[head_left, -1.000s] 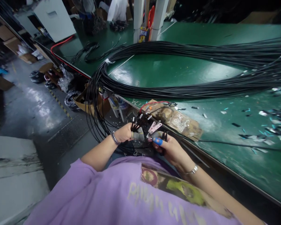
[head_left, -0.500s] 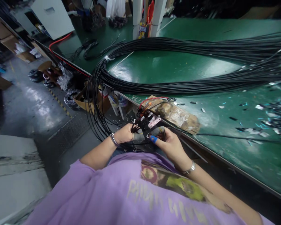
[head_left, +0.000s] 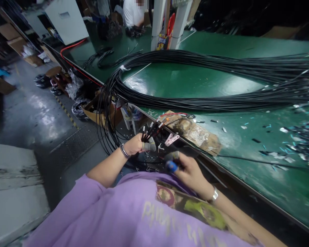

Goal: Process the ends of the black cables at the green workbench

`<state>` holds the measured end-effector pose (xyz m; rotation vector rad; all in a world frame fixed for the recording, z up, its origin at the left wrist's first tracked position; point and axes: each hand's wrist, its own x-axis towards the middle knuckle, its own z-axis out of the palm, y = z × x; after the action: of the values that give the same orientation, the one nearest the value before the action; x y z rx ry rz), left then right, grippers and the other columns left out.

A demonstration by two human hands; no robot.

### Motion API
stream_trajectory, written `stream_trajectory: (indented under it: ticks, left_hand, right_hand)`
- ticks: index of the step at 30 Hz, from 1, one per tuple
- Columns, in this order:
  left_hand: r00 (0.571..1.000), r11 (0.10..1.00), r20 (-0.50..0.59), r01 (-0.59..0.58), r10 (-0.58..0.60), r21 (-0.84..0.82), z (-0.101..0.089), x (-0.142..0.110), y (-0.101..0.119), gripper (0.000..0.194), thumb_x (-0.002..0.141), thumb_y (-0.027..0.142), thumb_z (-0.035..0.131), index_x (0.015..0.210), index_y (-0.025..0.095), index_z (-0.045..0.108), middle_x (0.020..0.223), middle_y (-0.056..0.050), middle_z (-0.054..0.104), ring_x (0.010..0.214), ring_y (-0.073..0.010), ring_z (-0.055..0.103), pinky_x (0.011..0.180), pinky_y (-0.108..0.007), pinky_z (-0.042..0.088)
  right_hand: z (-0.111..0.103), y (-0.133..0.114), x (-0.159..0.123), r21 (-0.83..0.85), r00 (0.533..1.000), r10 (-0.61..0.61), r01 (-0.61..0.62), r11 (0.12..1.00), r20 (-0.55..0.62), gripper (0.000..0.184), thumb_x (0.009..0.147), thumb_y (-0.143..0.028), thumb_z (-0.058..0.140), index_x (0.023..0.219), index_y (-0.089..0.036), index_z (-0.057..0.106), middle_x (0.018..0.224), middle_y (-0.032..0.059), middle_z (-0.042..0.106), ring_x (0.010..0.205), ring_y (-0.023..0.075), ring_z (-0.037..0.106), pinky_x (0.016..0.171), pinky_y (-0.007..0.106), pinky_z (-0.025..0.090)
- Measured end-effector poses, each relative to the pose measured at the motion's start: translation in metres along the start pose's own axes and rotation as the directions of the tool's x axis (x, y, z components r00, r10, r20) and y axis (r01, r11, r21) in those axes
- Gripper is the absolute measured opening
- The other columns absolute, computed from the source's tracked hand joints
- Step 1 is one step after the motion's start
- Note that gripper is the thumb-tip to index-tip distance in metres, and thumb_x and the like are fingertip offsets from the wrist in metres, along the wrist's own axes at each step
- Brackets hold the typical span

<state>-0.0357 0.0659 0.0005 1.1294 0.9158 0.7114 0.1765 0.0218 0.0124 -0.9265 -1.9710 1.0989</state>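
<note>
My left hand is closed around a bunch of black cable ends, some with white tips; grey covers are on its fingers. To the right of it, my right hand has a blue cover on the thumb and dark grey covers on the fingers. Its thumb and fingers are drawn together, though blur hides what may be between them. A pink clip sits at the bench edge between and beyond the hands. Black cables hang from the bench toward my left hand.
A long loop of black cables lies on the green bench. Near its edge is a tape-wrapped brown block with red and orange wires. Cut scraps litter the right side. A cardboard box stands below; a person is across the bench.
My right hand has drawn away from my left, slightly right and down. The pink clip shows more fully, and the view has tilted up a little.
</note>
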Motion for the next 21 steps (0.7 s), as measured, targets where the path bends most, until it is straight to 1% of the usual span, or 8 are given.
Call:
stream_trajectory:
  ticks: [1,2,3,5,8,13,17,21]
  left_hand:
    - [1.000,1.000,0.020,-0.007,0.007,-0.010,-0.001,0.002,0.002,0.042,0.050,0.044,0.080,0.054,0.012,0.054,0.038,0.006,0.043,0.031,-0.0020,0.030,0.032,-0.017,0.021]
    - [0.999,1.000,0.038,-0.011,0.012,-0.019,-0.002,0.004,0.003,0.043,0.050,0.045,0.080,0.053,0.012,0.054,0.038,0.007,0.042,0.031,-0.0018,0.030,0.032,-0.017,0.021]
    - [0.998,1.000,0.054,-0.012,0.014,-0.028,-0.001,0.006,0.005,0.043,0.049,0.045,0.080,0.053,0.012,0.054,0.037,0.007,0.041,0.030,-0.0016,0.030,0.032,-0.017,0.021]
    - [0.997,0.999,0.070,-0.006,0.010,-0.054,0.000,0.012,0.006,0.044,0.048,0.047,0.081,0.054,0.011,0.054,0.036,0.007,0.040,0.030,-0.0013,0.028,0.032,-0.017,0.019]
    - [0.997,0.993,0.079,0.032,-0.023,-0.111,0.002,0.021,0.006,0.046,0.044,0.046,0.082,0.056,0.012,0.054,0.037,0.007,0.041,0.029,-0.0012,0.028,0.031,-0.017,0.018]
    - [0.990,0.986,0.125,0.084,-0.066,-0.144,0.001,0.029,0.002,0.048,0.042,0.046,0.083,0.056,0.012,0.053,0.038,0.007,0.042,0.029,-0.0012,0.028,0.030,-0.017,0.016]
    - [0.981,0.986,0.176,0.103,-0.079,-0.128,0.000,0.031,0.001,0.047,0.044,0.048,0.082,0.054,0.012,0.052,0.036,0.007,0.040,0.029,-0.0014,0.027,0.029,-0.017,0.016]
    - [0.976,0.985,0.189,0.132,-0.109,-0.113,0.003,0.033,0.001,0.046,0.043,0.046,0.082,0.055,0.012,0.053,0.037,0.008,0.041,0.029,-0.0011,0.027,0.029,-0.016,0.016]
  right_hand:
    - [0.000,0.002,0.004,0.112,0.985,0.161,-0.153,0.982,-0.062,0.024,0.087,-0.039,0.049,0.076,-0.019,0.056,0.064,0.0026,0.062,0.051,0.0111,0.048,0.047,0.023,0.039]
    - [0.000,0.005,0.009,0.233,0.947,0.304,-0.274,0.933,-0.104,0.034,0.087,-0.048,0.045,0.074,-0.019,0.056,0.063,0.0025,0.061,0.048,0.0103,0.044,0.043,0.023,0.035]
    - [0.000,0.008,0.015,0.347,0.903,0.415,-0.357,0.867,-0.108,0.043,0.086,-0.057,0.043,0.072,-0.019,0.056,0.061,0.0021,0.059,0.045,0.0094,0.039,0.040,0.023,0.030]
    - [0.001,0.014,0.027,0.508,0.841,0.536,-0.430,0.746,-0.076,0.051,0.077,-0.069,0.047,0.070,-0.019,0.056,0.052,-0.0012,0.051,0.042,0.0087,0.033,0.037,0.023,0.023]
    - [0.005,0.022,0.040,0.639,0.813,0.581,-0.425,0.641,-0.042,0.054,0.067,-0.073,0.057,0.065,-0.019,0.055,0.046,-0.0045,0.043,0.043,0.0086,0.032,0.038,0.022,0.021]
    - [0.009,0.025,0.044,0.780,0.799,0.601,-0.357,0.514,-0.031,0.048,0.064,-0.065,0.067,0.060,-0.019,0.052,0.048,-0.0043,0.043,0.045,0.0083,0.034,0.040,0.022,0.024]
    - [0.011,0.023,0.043,0.790,0.787,0.611,-0.322,0.522,-0.083,0.045,0.061,-0.059,0.072,0.057,-0.018,0.054,0.049,-0.0043,0.043,0.045,0.0074,0.033,0.041,0.022,0.024]
    - [0.011,0.023,0.044,0.784,0.782,0.617,-0.324,0.529,-0.092,0.043,0.060,-0.057,0.074,0.060,-0.017,0.056,0.050,-0.0049,0.042,0.045,0.0071,0.032,0.041,0.022,0.024]
